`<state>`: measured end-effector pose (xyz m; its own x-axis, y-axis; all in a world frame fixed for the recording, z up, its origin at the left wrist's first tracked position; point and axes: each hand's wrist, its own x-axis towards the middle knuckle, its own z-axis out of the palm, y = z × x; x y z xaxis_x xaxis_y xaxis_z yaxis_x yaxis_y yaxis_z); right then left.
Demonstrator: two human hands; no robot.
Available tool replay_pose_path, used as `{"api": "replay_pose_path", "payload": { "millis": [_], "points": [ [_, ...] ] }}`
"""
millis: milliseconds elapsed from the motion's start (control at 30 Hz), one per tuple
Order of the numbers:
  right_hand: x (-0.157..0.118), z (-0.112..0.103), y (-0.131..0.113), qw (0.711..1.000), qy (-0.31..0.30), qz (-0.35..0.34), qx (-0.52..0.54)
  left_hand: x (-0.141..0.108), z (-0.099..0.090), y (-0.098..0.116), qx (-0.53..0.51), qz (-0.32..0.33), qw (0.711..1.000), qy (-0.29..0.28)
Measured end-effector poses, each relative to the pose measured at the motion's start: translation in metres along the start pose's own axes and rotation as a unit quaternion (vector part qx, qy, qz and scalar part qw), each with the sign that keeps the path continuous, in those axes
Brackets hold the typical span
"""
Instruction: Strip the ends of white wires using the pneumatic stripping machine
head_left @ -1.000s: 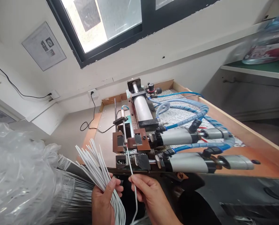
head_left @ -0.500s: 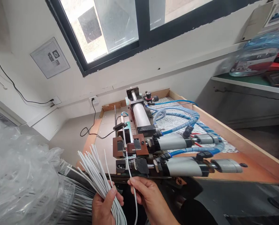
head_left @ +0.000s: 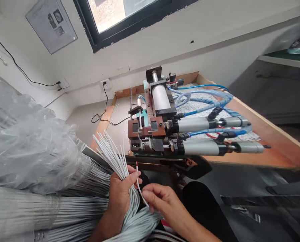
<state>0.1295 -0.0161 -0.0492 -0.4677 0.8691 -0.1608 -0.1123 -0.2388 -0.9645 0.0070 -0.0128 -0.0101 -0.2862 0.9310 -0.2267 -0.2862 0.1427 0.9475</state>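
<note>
A bundle of thin white cables fans upward out of my left hand, whose fingers wrap round it. One separate white cable has a short red tip pointing up, just right of that hand's fingertips. The thumb and fingers of my right hand pinch this cable lower down. Beyond both hands stands a machine with brown clamp blocks and silver cylinders. The single cable is apart from the machine's jaws. More cable of the bundle lies coiled below my hands.
Plastic-wrapped cable bundles fill the left side. The machine sits in a wood-edged tray, with blue hoses at its right. Behind are a wall socket and a window. A green-topped shelf is at the right.
The single cable has come out of the machine's jaws, and its red tip now shows. My right hand has drawn it down towards me. The view has tilted lower.
</note>
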Motion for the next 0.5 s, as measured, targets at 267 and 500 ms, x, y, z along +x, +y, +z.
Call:
{"api": "replay_pose_path", "payload": {
  "millis": [267,500],
  "points": [
    [-0.005,-0.023,-0.046,0.98,0.001,-0.107,-0.168,-0.021,-0.006,-0.006,0.111,0.032,0.988,-0.1],
    [-0.017,-0.017,-0.042,0.972,-0.035,-0.112,-0.205,-0.03,-0.009,-0.006,0.155,0.028,0.972,-0.172]
  ]
}}
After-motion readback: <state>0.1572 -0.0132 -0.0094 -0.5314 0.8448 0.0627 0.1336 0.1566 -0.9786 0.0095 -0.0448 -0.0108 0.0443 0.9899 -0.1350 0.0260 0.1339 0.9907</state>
